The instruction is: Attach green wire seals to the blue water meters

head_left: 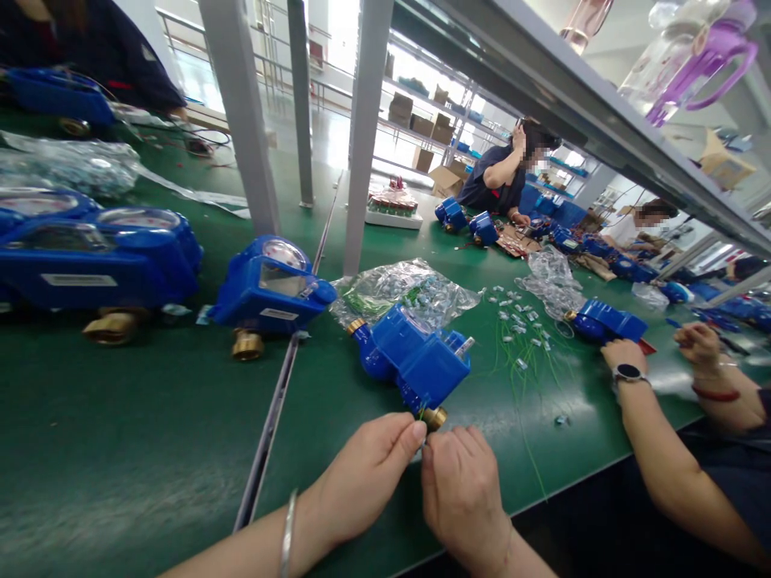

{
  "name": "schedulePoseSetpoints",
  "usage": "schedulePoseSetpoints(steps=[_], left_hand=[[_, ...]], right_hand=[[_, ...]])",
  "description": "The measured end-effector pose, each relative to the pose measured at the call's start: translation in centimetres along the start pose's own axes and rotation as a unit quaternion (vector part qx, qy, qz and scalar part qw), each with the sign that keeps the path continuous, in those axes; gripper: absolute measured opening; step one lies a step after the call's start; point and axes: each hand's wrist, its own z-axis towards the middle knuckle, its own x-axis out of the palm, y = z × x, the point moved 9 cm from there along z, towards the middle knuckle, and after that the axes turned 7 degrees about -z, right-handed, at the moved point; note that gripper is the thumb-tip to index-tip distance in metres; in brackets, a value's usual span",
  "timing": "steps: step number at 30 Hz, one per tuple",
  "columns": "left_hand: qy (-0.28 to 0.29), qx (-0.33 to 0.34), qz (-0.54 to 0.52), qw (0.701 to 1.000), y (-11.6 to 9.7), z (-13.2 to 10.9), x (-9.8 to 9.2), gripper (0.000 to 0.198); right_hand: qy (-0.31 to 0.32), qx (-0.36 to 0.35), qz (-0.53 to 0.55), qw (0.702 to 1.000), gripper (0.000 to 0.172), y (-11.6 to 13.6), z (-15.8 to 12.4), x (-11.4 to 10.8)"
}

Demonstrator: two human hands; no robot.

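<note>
In front of me a blue water meter (430, 361) lies tilted on the green bench, one brass end pointing toward my hands. A thin green wire (423, 408) rises by its near brass fitting (434, 417). My left hand (370, 470) is closed, thumb and forefinger pinching this wire seal just below the fitting. Right beside it, my right hand (465, 486) is curled closed, its fingertips at the same spot. A bit of the light-blue seal shows between the hands; the rest is hidden by fingers.
Behind the meter lies a plastic bag (415, 291) of seals. Loose green-wired seals (521, 325) spread to the right. More blue meters (274, 285) stand at left. Grey shelf posts (365, 144) rise from the bench. A co-worker's hand (625, 357) touches another meter (608, 319) at right.
</note>
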Motion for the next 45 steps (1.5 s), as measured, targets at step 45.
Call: schedulePoseSetpoints(steps=[45], left_hand=[[0.060,0.013,-0.083,0.995,0.7,2.9,-0.3,0.037]], right_hand=[[0.099,0.396,0.366,0.837,0.030,-4.3,-0.6,4.6]])
